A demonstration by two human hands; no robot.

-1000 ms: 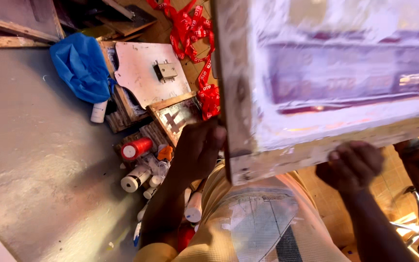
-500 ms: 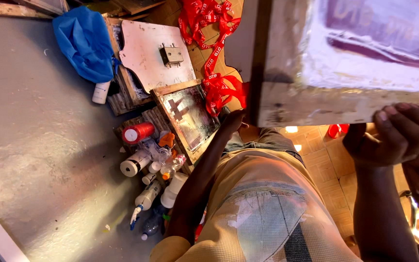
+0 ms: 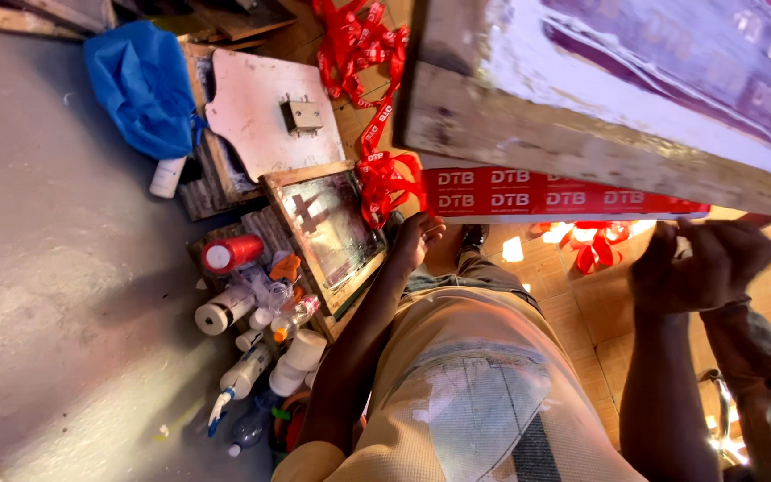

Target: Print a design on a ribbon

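Frame (image 3: 582, 152) up off printed red strip (image 3: 564, 198); R hand (image 3: 702, 263) curled shut, contents unclear; L hand (image 3: 417, 241) loose, empty, by small frame (image 3: 327, 228).

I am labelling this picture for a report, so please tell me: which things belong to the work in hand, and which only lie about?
In hand:
large wooden screen frame
red ribbon strip under it
right hand at the frame's lower edge

Lying about:
small framed screen, beside the left hand
blue cloth
bottles and tubes
white board
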